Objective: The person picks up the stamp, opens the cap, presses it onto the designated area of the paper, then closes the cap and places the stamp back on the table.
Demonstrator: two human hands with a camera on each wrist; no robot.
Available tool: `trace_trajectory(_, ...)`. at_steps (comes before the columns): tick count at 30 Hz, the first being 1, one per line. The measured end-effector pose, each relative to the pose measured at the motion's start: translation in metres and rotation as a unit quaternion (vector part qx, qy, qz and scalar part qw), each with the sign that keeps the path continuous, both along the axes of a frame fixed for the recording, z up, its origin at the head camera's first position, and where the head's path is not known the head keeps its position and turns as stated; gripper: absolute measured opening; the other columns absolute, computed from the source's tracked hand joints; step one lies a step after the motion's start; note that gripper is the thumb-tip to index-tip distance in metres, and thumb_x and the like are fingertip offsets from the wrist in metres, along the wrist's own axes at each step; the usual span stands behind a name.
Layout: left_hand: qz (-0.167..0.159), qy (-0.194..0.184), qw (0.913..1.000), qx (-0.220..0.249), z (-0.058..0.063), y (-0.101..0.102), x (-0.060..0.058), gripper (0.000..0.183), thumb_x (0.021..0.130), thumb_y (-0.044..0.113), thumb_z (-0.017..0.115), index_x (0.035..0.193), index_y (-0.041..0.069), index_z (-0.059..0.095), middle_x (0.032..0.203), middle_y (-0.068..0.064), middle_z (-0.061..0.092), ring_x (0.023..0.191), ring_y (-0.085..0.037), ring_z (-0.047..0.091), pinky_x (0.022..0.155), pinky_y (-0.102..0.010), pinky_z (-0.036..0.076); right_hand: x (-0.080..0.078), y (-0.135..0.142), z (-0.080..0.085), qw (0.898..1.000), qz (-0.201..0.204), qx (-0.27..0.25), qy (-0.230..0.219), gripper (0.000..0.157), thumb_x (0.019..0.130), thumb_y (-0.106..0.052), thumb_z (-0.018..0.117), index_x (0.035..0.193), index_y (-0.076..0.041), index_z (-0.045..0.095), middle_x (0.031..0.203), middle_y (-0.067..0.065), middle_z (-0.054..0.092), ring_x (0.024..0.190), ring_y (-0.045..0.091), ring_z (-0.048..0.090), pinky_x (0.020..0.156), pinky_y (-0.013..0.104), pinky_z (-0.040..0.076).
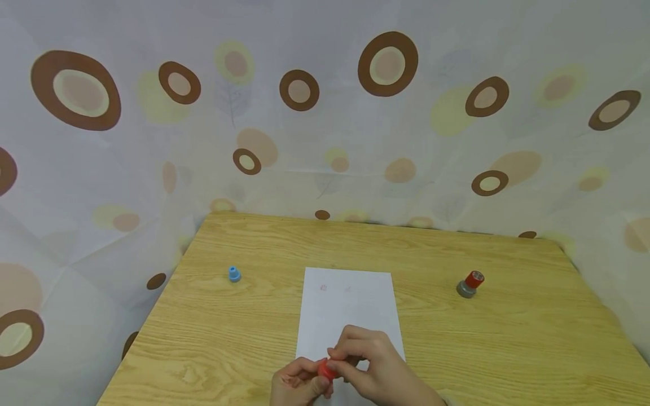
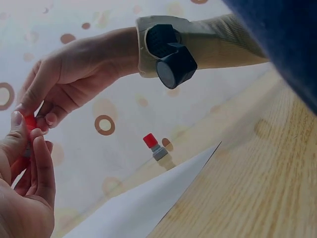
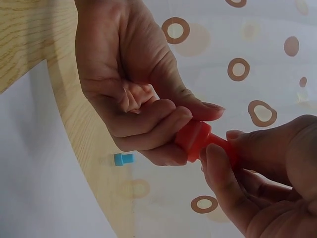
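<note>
Both hands meet on a small red stamp (image 1: 327,370) over the near part of a white paper sheet (image 1: 345,310). My left hand (image 1: 297,384) grips its wider end between thumb and fingers. My right hand (image 1: 373,361) pinches the narrower end, as the right wrist view shows of the red stamp (image 3: 195,139). Fingers cover much of it, so I cannot tell whether its two parts are joined. In the left wrist view, fingertips hide most of the red stamp (image 2: 30,122). Faint reddish marks (image 1: 323,287) show near the sheet's far edge.
A light-blue stepped piece (image 1: 234,274) stands on the wooden table (image 1: 244,338) at left. On the right is a red-and-grey stamp (image 1: 470,283) with a patterned top. Behind the table hangs a white cloth (image 1: 315,135) printed with brown rings.
</note>
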State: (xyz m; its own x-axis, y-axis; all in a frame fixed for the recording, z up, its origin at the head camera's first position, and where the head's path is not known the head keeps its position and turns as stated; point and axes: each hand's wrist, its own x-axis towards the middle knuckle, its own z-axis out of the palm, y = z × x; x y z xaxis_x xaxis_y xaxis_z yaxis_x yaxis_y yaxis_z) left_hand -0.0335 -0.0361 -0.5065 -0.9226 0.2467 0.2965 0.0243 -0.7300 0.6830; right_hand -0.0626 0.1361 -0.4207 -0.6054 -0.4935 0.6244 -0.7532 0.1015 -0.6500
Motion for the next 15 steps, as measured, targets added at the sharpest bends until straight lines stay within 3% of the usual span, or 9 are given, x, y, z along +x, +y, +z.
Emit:
trace_trajectory(5,0.011,0.005,0.9999,0.001,0.0025,-0.0007,0.0002,0.023,0.088,-0.003,0.07,0.107,0.009,0.075,0.102,-0.01,0.074,0.077,-0.009,0.068,0.066,-0.017,0.054,-0.0004,0.001,0.0026,1.0,0.005,0.01,0.009,0.023,0.079,0.013,0.075,0.089,-0.007,0.072,0.076,0.001,0.061,0.06,0.002,0.058,0.055,0.011,0.05)
trace_trajectory(12,0.034,-0.01,0.998,-0.051,0.0058,-0.001,0.0027,0.021,0.086,-0.002,0.072,0.103,0.01,0.076,0.094,-0.008,0.075,0.072,-0.008,0.067,0.063,-0.017,0.054,-0.0009,0.0033,0.0033,1.0,0.017,0.017,-0.001,0.024,0.078,0.016,0.075,0.09,-0.005,0.072,0.078,0.004,0.063,0.059,0.004,0.06,0.053,0.011,0.05)
trace_trajectory(15,0.029,-0.021,0.9977,-0.057,0.0083,-0.0011,0.0023,0.021,0.087,-0.003,0.072,0.102,0.01,0.076,0.094,-0.008,0.075,0.072,-0.008,0.067,0.063,-0.017,0.053,-0.0006,0.0034,0.0027,1.0,0.01,0.011,0.003,0.024,0.078,0.015,0.075,0.092,-0.005,0.073,0.079,0.003,0.064,0.06,0.004,0.06,0.053,0.011,0.05)
